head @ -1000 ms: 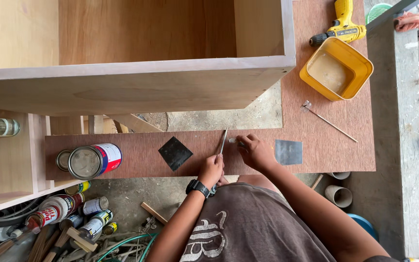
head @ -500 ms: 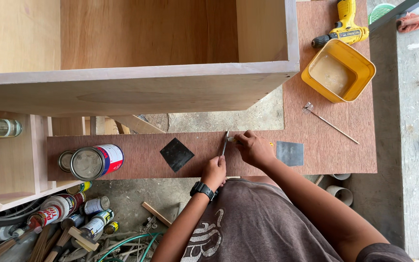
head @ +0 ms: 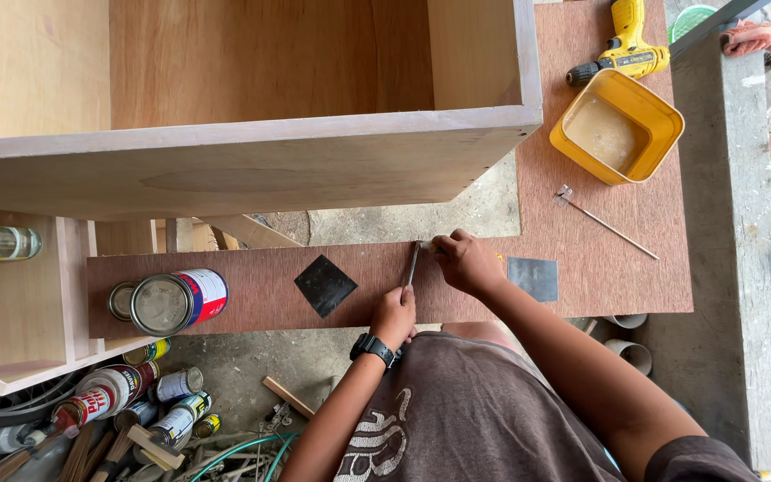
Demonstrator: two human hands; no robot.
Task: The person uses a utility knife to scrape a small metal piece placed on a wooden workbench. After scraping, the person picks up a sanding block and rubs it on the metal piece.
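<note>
My left hand (head: 394, 314), with a black watch on the wrist, is closed around the lower end of a thin metal tool (head: 412, 266). The tool stands on edge on a long reddish-brown plywood board (head: 252, 268). My right hand (head: 463, 261) pinches the tool's far tip at the board's back edge. A black square sheet (head: 325, 284) lies on the board left of my hands. A grey square sheet (head: 533, 277) lies just to the right of them.
A tin can on its side (head: 176, 301) and a small lid (head: 120, 301) lie on the board's left end. A big open plywood cabinet (head: 252, 161) lies beyond. At the right are a yellow tub (head: 616, 125), a yellow drill (head: 622, 49) and a thin rod (head: 604, 221). Several cans (head: 127, 402) clutter the floor.
Both hands stay on the thin tool; my right hand has shifted slightly toward its far tip. The view has moved a little.
</note>
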